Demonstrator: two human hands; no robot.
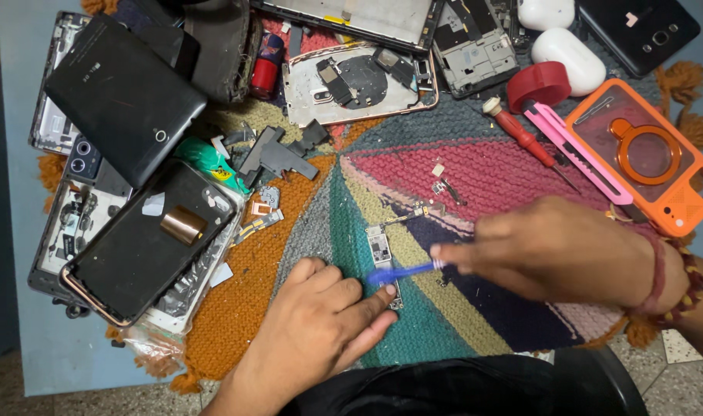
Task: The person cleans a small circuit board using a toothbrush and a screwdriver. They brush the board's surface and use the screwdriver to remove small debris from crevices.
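A small circuit board (381,258) lies just below the middle of the frame on a knitted multicoloured mat (305,231), its long axis running near vertical in the picture, from upper left to lower right. The left hand (318,323) comes up from the bottom edge and rests on the mat, its forefinger stretched out so that the tip touches the board's lower end; it grasps nothing and the other fingers are loosely curled. The right hand (552,246) reaches in from the right and pinches a thin blue tool (401,272), perhaps a brush or spudger, which points leftward across the board, so tool and board cross nearly at right angles. The left hand is the nearer of the two to the board; the right stays off to its right side.

The tool's tip is blurred, and whether it touches the board cannot be told. The board's lower end is partly covered by the forefinger. Opened phones (136,239) crowd the left of the frame, and an orange phone case (694,204) sits at the right, cut off by the edge.
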